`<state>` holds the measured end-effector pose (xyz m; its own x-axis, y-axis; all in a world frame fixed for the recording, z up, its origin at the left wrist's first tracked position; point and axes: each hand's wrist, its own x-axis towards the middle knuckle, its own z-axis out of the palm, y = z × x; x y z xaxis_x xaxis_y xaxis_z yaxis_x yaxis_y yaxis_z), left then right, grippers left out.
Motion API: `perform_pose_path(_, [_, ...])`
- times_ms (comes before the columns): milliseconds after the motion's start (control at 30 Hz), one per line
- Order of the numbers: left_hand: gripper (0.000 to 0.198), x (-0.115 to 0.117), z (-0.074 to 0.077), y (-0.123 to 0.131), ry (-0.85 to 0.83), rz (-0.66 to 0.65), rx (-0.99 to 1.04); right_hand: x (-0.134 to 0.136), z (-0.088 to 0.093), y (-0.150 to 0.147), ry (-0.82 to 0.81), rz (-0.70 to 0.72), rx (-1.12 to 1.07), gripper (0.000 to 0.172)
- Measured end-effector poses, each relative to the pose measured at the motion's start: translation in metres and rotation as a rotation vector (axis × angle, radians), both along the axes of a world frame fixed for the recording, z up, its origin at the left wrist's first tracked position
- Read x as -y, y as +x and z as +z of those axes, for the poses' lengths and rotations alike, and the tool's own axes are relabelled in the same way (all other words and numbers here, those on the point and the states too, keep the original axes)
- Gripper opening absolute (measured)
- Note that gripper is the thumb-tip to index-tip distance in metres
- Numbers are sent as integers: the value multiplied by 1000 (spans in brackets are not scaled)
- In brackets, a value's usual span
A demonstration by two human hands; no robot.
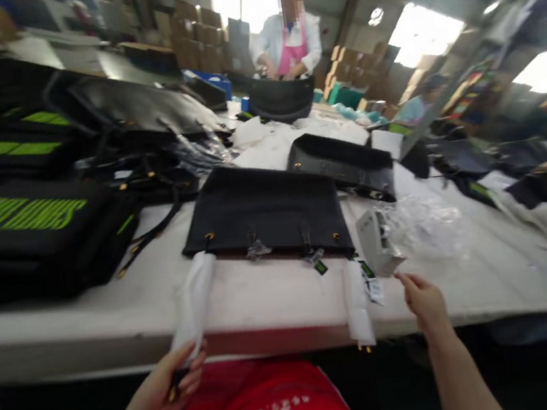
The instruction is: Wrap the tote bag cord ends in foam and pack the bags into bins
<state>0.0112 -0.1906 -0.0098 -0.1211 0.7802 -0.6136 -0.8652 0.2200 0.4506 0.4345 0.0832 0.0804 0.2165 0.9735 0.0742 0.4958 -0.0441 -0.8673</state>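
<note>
Bag point(267, 209) at frame centre: left strap point(195, 296) and right strap point(356, 298) sleeved white, tips point(366, 349) bare, seemingly nearly done; left hand point(185, 372) grips left strap, right hand point(424, 299) pinched near packaging point(373, 242), contents unclear

So the front bag point(267, 209) lies mid-table point(276, 299), right handle point(358, 308) hanging over the near edge. Second bag point(338, 161) is behind it, a bit right. Bag stack point(47, 245) off left, small box point(371, 239) just right, plastic heap point(430, 228) beyond that. Co-worker's point(309, 39) at the back.
</note>
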Motion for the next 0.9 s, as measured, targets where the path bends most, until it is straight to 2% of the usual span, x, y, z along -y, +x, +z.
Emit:
perform_pose_path(67, [30, 9, -6, 3, 77, -7, -12, 8, 9, -37, 29, 126, -1, 55])
perform_pose_path(133, [32, 11, -9, 6, 139, 20, -47, 24, 14, -92, -13, 341, 30, 53])
perform_pose_path(200, [32, 10, -9, 8, 168, 41, -56, 51, 18, -156, -102, 634, 126, 48])
perform_pose_path(267, [31, 10, -7, 11, 173, 62, -62, 84, 20, -221, -203, 985, 212, 38])
perform_pose_path(333, [32, 10, -4, 13, 159, 80, -97, 115, 21, -276, -286, 1232, 247, 31])
perform_pose_path(433, [34, 9, -3, 17, 118, 91, -187, 145, 19, -334, -426, 1435, 240, 22])
perform_pose_path(500, [29, 6, -5, 19, 97, 99, -227, 155, 15, -355, -561, 1510, 240, 19])
perform_pose_path(600, [22, 1, -9, 23, 91, 135, -247, 159, 8, -368, -683, 1574, 319, 18])
perform_pose_path(733, [23, -3, -11, 28, 105, 189, -253, 152, -5, -366, -691, 1547, 441, 17])
perform_pose_path(900, [29, -1, -11, 31, 115, 210, -246, 142, -15, -355, -703, 1511, 465, 20])
